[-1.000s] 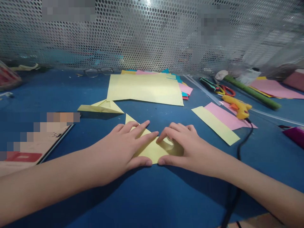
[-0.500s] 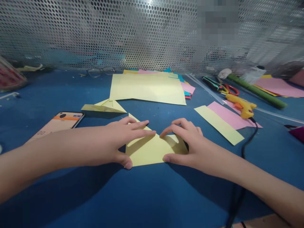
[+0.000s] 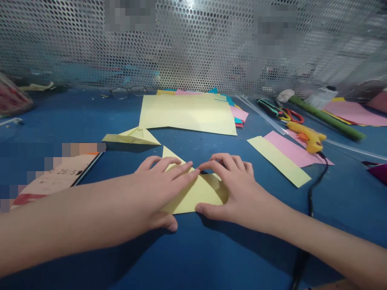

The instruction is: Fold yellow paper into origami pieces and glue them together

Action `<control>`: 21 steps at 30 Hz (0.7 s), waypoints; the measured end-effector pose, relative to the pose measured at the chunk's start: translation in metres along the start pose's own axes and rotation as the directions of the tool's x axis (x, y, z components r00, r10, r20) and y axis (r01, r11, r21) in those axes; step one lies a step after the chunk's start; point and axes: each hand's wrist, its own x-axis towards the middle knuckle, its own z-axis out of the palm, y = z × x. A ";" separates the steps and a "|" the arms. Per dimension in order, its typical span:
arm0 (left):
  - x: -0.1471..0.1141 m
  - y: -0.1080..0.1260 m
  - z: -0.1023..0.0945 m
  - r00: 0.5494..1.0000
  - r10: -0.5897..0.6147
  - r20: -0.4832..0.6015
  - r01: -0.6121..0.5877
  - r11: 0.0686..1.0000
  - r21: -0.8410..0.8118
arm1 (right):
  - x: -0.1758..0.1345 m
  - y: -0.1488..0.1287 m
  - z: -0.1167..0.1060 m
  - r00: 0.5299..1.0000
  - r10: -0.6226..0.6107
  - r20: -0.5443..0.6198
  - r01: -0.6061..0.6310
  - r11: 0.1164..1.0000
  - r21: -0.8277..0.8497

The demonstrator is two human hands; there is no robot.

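Note:
A folded sheet of yellow paper [image 3: 208, 189] lies on the blue table in front of me, with a pointed corner at its upper left. My left hand [image 3: 163, 189] rests flat over its left part, fingers stretched out and thumb past the near edge on the table. My right hand [image 3: 232, 185] grips the right part with bent fingers. Its index fingertip meets the upper edge beside my left fingertips, and its thumb presses the near edge. The paper's right end is hidden under this hand. Just beyond lies another folded yellow paper piece [image 3: 133, 136].
Behind lies a large yellow sheet [image 3: 187, 112] over coloured papers. A phone [image 3: 60, 173] is beside my left forearm. On the right are a yellow strip [image 3: 278, 161], pink paper [image 3: 298, 151], a yellow glue gun [image 3: 308, 136] with a black cord [image 3: 313, 189], and a green stick [image 3: 329, 117].
My right hand has moved left over the paper, its thumb sliding along the near edge. My left hand has come slightly nearer, and its thumb has left the paper's edge.

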 end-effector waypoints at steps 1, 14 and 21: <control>0.000 0.005 -0.001 1.000 0.024 -0.015 -0.023 1.000 0.017 | 0.000 0.001 0.000 1.000 0.002 -0.002 -0.002 1.000 0.004; -0.008 0.011 -0.002 0.904 0.403 -0.147 -0.376 0.909 0.180 | -0.002 0.025 -0.031 0.961 -0.034 0.276 -0.041 0.964 0.262; -0.007 0.015 0.000 0.917 0.367 -0.156 -0.362 0.930 0.061 | -0.003 0.049 -0.047 0.915 -0.216 0.342 0.112 0.948 0.299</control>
